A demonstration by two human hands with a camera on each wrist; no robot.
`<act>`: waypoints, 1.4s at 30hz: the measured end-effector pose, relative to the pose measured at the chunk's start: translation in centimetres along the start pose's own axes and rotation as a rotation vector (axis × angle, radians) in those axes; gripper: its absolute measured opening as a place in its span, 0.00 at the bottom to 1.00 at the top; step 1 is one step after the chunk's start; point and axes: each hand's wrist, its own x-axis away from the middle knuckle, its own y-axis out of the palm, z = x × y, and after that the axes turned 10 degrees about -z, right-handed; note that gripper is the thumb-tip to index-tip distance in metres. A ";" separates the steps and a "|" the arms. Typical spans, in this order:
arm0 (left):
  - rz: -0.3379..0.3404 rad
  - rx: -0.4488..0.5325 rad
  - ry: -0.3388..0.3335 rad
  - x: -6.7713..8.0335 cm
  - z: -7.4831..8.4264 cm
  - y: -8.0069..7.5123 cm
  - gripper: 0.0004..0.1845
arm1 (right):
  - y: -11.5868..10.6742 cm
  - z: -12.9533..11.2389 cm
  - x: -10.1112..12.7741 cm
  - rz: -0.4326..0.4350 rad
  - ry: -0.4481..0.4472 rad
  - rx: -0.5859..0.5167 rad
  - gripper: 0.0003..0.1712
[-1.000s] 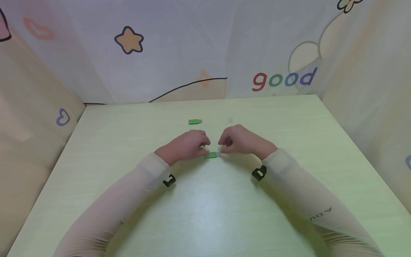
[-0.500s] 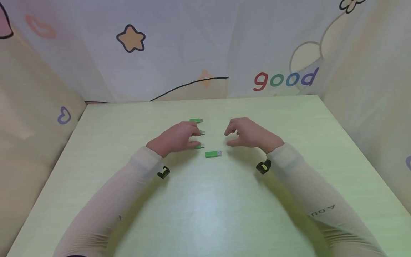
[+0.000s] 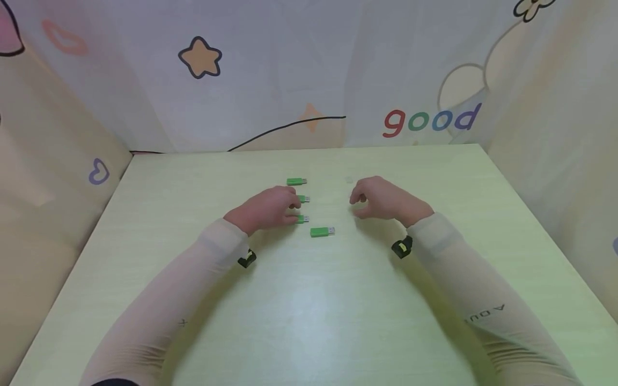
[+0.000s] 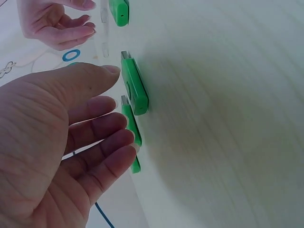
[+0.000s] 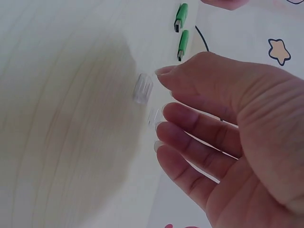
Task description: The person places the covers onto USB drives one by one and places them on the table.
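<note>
Over the last second the two hands had moved apart: the left hand (image 3: 267, 208) had drawn back to the left, off the nearest green stick (image 3: 319, 232), and the right hand (image 3: 386, 198) had shifted to the right.

Four green USB sticks were counted, every one with its metal plug to the right. The nearest lay between the hands and a little nearer than both. The farthest stick (image 3: 294, 182) lay beyond the left hand. Between those two in depth lay the second stick (image 3: 303, 199) and the third stick (image 3: 302, 219), each partly covered by the left hand. That hand was relaxed, its fingers loosely bent and its thumb apart, the thumb tip close to the third stick; whether it touched could not be told.

The right hand was relaxed too, fingers loosely bent and thumb apart. At least two clear caps were beside it: one cap (image 5: 143, 89) in plain sight, another cap (image 5: 154, 117) partly behind the fingertips.

The person wore two pale sleeves, with two black devices at the wrists, one on the left (image 3: 247, 259) and one on the right (image 3: 402, 247). At the table's (image 3: 309, 321) far edge hung a cloth (image 3: 270, 80) printed with "good" in four coloured letters.
</note>
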 end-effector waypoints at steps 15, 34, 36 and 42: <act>-0.067 -0.019 -0.025 -0.9 0.7 0.2 0.09 | 0.5 1.2 -0.7 -0.026 0.030 -0.011 0.12; -0.074 -0.026 -0.041 -1.4 1.0 0.4 0.03 | 0.7 1.0 -1.2 -0.076 0.060 -0.021 0.05; -0.077 -0.024 -0.046 -1.4 1.0 0.4 0.03 | 0.6 0.9 -1.4 -0.083 0.072 -0.023 0.05; -0.085 -0.002 -0.060 -1.5 1.1 0.3 0.03 | 0.4 0.7 -1.5 -0.087 0.100 -0.029 0.06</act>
